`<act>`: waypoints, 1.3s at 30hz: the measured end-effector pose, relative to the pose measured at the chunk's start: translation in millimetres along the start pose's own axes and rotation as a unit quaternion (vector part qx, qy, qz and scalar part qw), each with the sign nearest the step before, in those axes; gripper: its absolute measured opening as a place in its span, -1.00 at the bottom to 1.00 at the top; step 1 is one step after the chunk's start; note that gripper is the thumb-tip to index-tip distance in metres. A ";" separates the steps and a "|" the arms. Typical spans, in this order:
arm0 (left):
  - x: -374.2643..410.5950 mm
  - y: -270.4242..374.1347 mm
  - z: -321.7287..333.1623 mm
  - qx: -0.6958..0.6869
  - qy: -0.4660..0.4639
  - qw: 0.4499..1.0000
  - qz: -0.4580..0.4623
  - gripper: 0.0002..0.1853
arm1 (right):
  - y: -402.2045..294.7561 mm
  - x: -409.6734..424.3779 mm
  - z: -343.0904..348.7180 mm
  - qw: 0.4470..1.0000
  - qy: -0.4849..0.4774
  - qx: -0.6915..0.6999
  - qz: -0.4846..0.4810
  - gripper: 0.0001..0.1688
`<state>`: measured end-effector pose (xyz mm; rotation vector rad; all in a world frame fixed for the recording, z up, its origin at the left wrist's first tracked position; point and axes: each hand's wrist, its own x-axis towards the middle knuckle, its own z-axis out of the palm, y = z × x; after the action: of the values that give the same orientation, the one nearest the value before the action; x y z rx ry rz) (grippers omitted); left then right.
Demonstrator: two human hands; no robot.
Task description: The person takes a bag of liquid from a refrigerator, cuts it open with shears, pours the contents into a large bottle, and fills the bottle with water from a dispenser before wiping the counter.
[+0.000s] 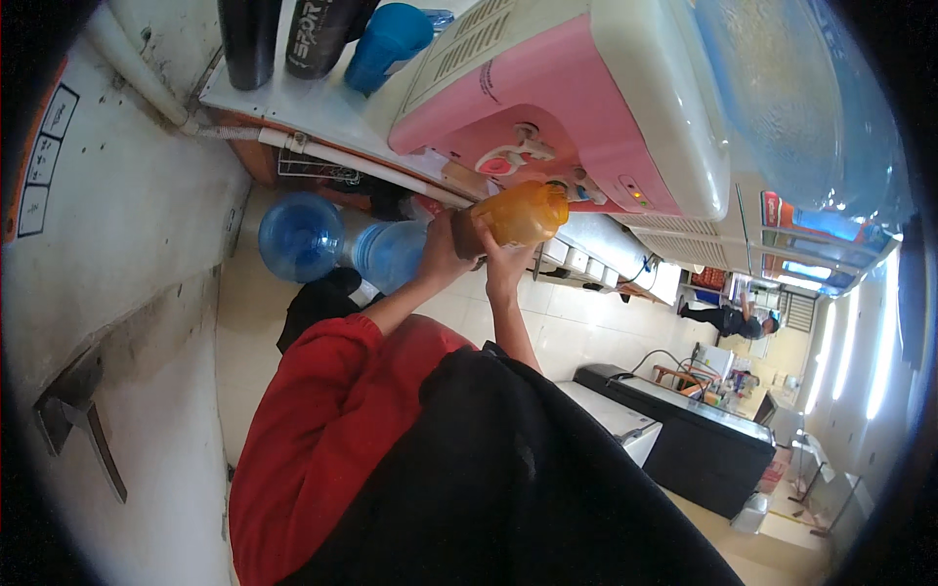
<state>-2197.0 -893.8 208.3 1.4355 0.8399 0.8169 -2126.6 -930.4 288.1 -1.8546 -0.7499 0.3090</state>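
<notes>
My left hand (pixel 442 253) holds the lower, darker end of a translucent orange plastic bottle (pixel 516 212). Around its middle is my right hand (pixel 506 256), fingers on its side. The bottle's neck is close to the pale-and-blue tap (pixel 588 188) of a pink and white water dispenser (pixel 586 95). I cannot tell whether they touch, or whether water flows. Beside that tap is another, white with a red part (pixel 506 161). A large blue water bottle (pixel 784 95) sits on the dispenser, and small indicator lights glow on its front.
The view is rolled sideways. Two large blue water bottles (pixel 300 236) (pixel 392 253) stand on the floor near my left arm. A blue cup (pixel 388 44) and dark bottles (pixel 249 44) share the dispenser's counter (pixel 315 102). Farther off are a black cabinet (pixel 689 432) and a person (pixel 733 321).
</notes>
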 end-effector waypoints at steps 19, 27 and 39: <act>5.4 0.4 9.1 0.030 0.002 0.999 0.018 -0.02 | -14.0 10.4 -1.7 0.998 0.038 -0.019 -0.036 -0.03; 1.9 5.7 10.3 0.033 0.025 0.996 0.077 -0.13 | 2.6 8.4 -4.5 0.997 0.051 -0.008 -0.052 0.04; 2.6 -14.6 27.1 0.027 -0.007 1.000 -0.003 0.00 | -9.4 14.3 -15.0 0.998 0.057 0.001 -0.015 -0.06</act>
<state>-2172.4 -904.5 192.9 1.4838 0.8606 0.7839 -2110.9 -930.3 304.6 -1.8408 -0.6975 0.1837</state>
